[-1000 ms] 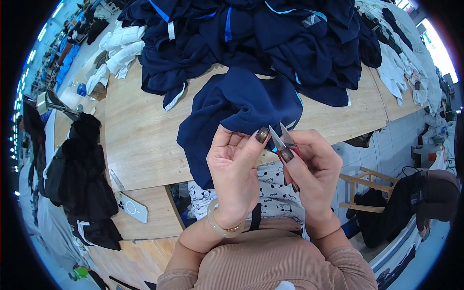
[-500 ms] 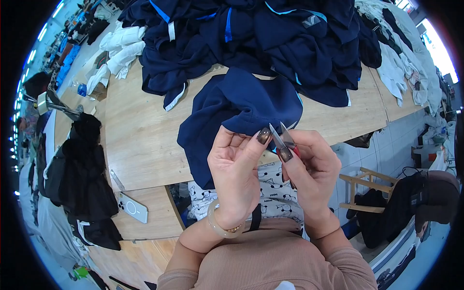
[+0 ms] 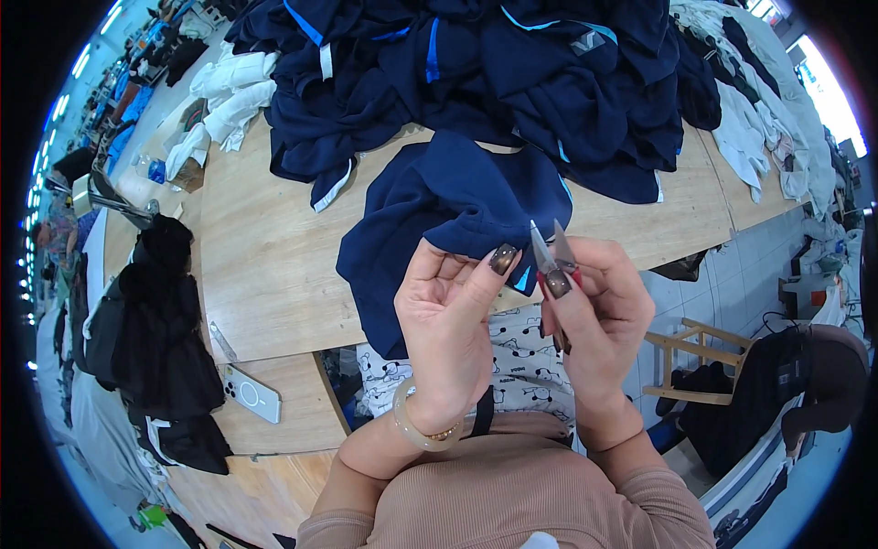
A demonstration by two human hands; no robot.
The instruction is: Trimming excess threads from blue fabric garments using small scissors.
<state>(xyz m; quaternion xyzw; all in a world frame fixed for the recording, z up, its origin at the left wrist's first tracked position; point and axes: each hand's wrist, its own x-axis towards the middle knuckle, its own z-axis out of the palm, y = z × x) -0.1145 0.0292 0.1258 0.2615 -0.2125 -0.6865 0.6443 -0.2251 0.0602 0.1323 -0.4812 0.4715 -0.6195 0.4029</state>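
Observation:
A navy garment (image 3: 393, 229) with a light blue trim lies over the near edge of the table and hangs down in front of me. My left hand (image 3: 457, 306) pinches its edge between thumb and fingers. Just right of that edge, my right hand (image 3: 599, 306) holds small thread snips (image 3: 549, 252) with red handles. Their two pointed blades stand apart and point up and away from me. The blades overlap the garment in the view; I cannot tell whether they touch it.
A large heap of navy garments (image 3: 549, 110) covers the table's far side. Black cloth (image 3: 146, 320) hangs at the left, near a phone (image 3: 251, 393) and a metal ruler-like strip (image 3: 222, 340). White cloth (image 3: 233, 91) lies far left. A wooden stool (image 3: 700, 361) stands at the right.
My right hand has moved slightly right with the snips, and the blades have come away from the left fingertips. The left hand keeps its pinch, almost still.

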